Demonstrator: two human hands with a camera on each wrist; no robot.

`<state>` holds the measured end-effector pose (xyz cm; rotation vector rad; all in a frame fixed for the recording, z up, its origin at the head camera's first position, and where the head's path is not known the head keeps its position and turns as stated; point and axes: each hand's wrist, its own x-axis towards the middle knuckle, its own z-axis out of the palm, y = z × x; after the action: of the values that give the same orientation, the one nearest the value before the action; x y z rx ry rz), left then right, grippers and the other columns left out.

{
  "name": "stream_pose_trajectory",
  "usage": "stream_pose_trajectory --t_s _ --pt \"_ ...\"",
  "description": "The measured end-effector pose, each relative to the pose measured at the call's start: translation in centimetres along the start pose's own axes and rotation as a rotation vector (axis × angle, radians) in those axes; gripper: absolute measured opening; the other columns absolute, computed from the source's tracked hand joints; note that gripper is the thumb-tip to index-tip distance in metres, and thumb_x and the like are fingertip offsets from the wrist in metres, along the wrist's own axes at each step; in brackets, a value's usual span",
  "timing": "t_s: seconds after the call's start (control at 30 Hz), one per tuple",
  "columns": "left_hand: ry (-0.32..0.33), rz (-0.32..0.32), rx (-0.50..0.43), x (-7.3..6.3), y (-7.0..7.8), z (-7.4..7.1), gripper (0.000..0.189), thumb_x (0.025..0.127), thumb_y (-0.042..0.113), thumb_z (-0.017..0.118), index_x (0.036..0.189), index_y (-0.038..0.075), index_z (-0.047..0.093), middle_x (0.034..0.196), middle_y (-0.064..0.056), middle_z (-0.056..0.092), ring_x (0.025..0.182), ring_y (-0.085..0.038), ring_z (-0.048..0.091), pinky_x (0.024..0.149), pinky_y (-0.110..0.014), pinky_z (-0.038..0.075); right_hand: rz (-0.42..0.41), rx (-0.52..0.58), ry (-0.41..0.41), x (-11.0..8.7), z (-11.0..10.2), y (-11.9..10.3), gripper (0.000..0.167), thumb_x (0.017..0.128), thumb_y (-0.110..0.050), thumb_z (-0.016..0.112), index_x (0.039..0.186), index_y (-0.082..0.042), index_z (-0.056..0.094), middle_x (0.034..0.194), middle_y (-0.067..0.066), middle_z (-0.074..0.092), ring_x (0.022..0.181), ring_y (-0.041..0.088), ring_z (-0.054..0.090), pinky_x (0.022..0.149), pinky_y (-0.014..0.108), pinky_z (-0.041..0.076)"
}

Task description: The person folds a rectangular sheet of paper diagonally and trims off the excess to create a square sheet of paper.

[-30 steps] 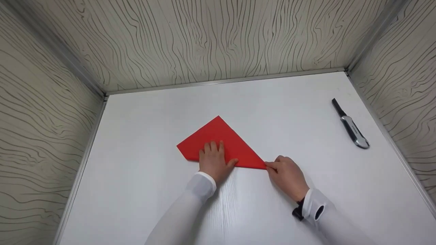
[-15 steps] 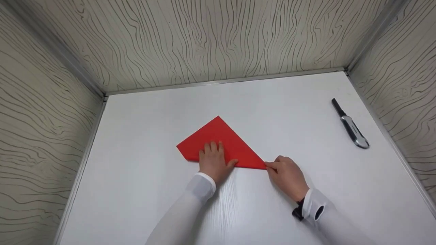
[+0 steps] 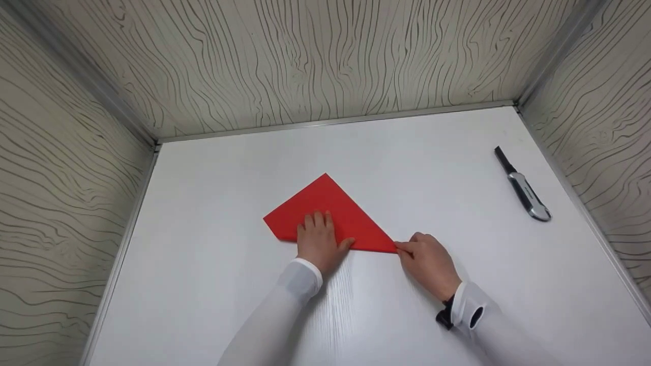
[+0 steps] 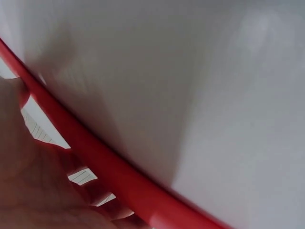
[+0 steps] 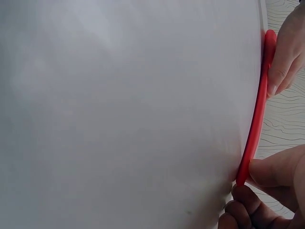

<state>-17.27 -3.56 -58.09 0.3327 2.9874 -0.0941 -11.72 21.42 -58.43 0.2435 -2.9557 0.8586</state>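
Note:
A folded sheet of red paper (image 3: 351, 213) lies on the white table (image 3: 213, 203), its peak pointing away and a folded edge along the near side. My left hand (image 3: 320, 244) presses on its left half, fingers spread and thumb at the near edge. At the sheet's pointed right corner, my right hand (image 3: 430, 264) pinches the tip between thumb and forefinger. Seen from the right wrist, the fold (image 5: 257, 114) shows as a rounded red edge between both hands. The left wrist view has the same red edge (image 4: 109, 167) running past the fingers (image 4: 90, 191).
A utility knife (image 3: 526, 190) with a black and silver handle lies at the table's right side. Wood-patterned panels (image 3: 325, 56) rise behind the table and at both sides, with metal rails along the edges. A black strap (image 3: 446, 312) circles the right wrist.

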Motion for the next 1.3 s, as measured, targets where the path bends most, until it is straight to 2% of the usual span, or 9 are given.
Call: stream_pose_trajectory --t_s 0.37,0.5,0.67,0.83,1.03,1.3 --pt "0.02 -0.004 0.064 0.0 0.1 0.3 0.095 0.091 0.072 0.055 0.159 0.008 0.035 0.153 -0.019 0.043 0.137 -0.04 0.043 0.108 -0.054 0.044 0.007 0.0 -0.01 0.0 0.0 -0.1 0.022 0.091 -0.01 0.074 0.112 -0.011 0.081 0.078 -0.004 0.058 0.07 0.015 0.051 0.064 0.031 0.047" --pt "0.002 0.0 0.047 0.1 0.0 0.3 0.094 0.093 0.07 0.054 0.16 0.008 0.033 0.153 -0.019 0.042 0.138 -0.04 0.041 0.108 -0.055 0.043 0.012 -0.001 -0.015 0.0 0.0 -0.1 0.022 0.091 -0.01 0.074 0.112 -0.012 0.081 0.078 -0.005 0.058 0.07 0.014 0.051 0.064 0.031 0.047" --pt "-0.036 0.016 -0.019 0.1 -0.6 -0.2 0.088 0.093 0.058 0.062 0.161 0.011 0.031 0.155 -0.017 0.04 0.14 -0.038 0.039 0.111 -0.055 0.04 0.01 -0.009 -0.016 0.1 0.0 -0.1 0.022 0.091 -0.011 0.075 0.113 -0.011 0.081 0.078 -0.005 0.057 0.07 0.015 0.05 0.063 0.032 0.047" --pt "-0.076 0.05 -0.028 0.0 -1.4 -0.7 0.085 0.093 0.05 0.061 0.163 0.014 0.027 0.158 -0.015 0.037 0.142 -0.036 0.037 0.114 -0.054 0.037 0.012 -0.01 -0.021 0.1 -0.1 0.1 0.023 0.091 -0.011 0.075 0.114 -0.011 0.081 0.077 -0.005 0.057 0.07 0.015 0.05 0.063 0.031 0.046" --pt "-0.096 0.075 -0.041 -0.3 -2.0 -1.1 0.083 0.095 0.048 0.056 0.164 0.016 0.024 0.164 -0.013 0.03 0.145 -0.034 0.033 0.116 -0.053 0.032 0.001 -0.008 -0.024 0.1 -0.1 0.1 0.023 0.091 -0.009 0.074 0.112 -0.01 0.081 0.078 -0.004 0.058 0.071 0.014 0.051 0.063 0.03 0.047" --pt "-0.106 0.102 -0.007 -0.5 -2.6 -0.7 0.086 0.095 0.052 0.056 0.165 0.019 0.018 0.169 -0.009 0.02 0.148 -0.034 0.029 0.119 -0.053 0.027 0.015 -0.006 -0.048 0.1 -0.2 -0.1 0.024 0.092 -0.01 0.073 0.114 -0.01 0.08 0.079 -0.004 0.058 0.072 0.015 0.051 0.064 0.031 0.048"
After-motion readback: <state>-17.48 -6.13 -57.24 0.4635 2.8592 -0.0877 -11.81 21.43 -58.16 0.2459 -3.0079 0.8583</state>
